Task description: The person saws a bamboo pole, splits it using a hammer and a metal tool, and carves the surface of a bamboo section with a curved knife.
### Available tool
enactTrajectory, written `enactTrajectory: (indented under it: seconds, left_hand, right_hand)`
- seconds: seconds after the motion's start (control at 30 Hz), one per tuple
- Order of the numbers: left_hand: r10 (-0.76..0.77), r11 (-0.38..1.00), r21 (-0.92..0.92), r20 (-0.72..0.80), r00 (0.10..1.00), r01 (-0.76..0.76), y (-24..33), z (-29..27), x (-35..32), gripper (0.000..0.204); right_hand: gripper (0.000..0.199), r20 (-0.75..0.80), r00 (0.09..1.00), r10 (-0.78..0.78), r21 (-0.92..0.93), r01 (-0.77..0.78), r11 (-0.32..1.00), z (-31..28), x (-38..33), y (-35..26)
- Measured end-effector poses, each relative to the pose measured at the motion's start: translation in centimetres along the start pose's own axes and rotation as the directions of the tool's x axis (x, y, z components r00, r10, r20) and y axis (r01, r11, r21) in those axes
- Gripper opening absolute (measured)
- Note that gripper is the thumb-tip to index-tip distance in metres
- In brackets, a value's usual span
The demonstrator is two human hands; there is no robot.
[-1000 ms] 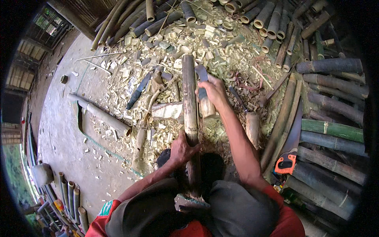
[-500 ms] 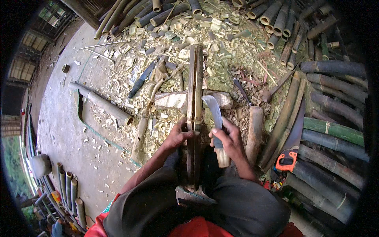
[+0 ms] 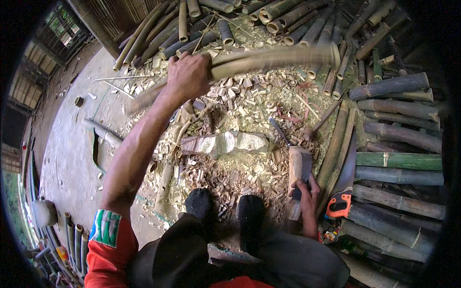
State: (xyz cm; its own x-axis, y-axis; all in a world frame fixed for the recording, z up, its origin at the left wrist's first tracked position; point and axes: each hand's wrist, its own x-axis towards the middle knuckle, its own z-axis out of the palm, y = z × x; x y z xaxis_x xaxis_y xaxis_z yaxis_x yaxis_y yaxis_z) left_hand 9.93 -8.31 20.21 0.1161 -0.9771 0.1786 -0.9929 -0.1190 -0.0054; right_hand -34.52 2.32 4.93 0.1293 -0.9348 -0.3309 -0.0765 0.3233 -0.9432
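Up and out ahead, my left hand (image 3: 188, 77) is closed round a split bamboo pole (image 3: 269, 61). The pole lies crosswise above the wood chips, both its ends smeared by motion. At lower right, the fingers of my right hand (image 3: 308, 194) curl round the dark part of the knife handle (image 3: 296, 193), beside an upright-looking length of log (image 3: 296, 158). The knife's blade is hard to make out against the log. Between the hands a notched wooden block (image 3: 225, 143) rests on the chips, in front of my dark-socked feet.
Stacked bamboo poles (image 3: 401, 127) line the right side, and more bamboo (image 3: 288, 19) is heaped at the back. A saw with an orange handle (image 3: 339, 205) leans at right. Chips cover the ground, and a loose bamboo piece (image 3: 103, 132) lies at left.
My left hand has lifted the bamboo pole off the block and swung it crosswise, far forward. My right hand has lowered the knife rightward to the log.
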Motion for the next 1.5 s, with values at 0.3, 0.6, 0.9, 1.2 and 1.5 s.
enactTrajectory:
  seconds: [0.3,0.6,0.9,1.2,1.5]
  left_hand:
    - [0.708,0.622,0.064,0.38,0.595,-0.781,3.1,12.0,-10.5,0.045]
    - [0.409,0.91,-0.123,0.131,0.903,-0.395,5.5,16.1,-17.3,0.082]
    - [-0.154,0.442,-0.711,0.541,0.827,0.548,9.9,15.9,-27.0,0.063]
    - [-0.047,0.207,-0.794,0.576,0.816,0.572,10.4,17.0,-26.8,0.04]
    - [-0.038,0.262,-0.729,0.647,0.762,0.632,10.2,16.4,-26.4,0.035]
  right_hand:
    - [0.034,-0.001,0.999,0.033,-0.044,-0.033,0.998,-0.7,-1.7,0.4]
    - [0.032,0.25,0.955,0.159,-0.049,-0.151,0.987,6.5,-2.6,-2.2]
    - [0.027,0.46,0.851,0.255,-0.087,-0.242,0.966,11.4,-4.3,-1.9]
    - [0.038,0.489,0.773,0.405,-0.102,-0.41,0.906,12.0,-4.9,-1.1]
    - [0.03,0.471,0.798,0.376,-0.101,-0.375,0.922,13.8,-3.1,-0.6]
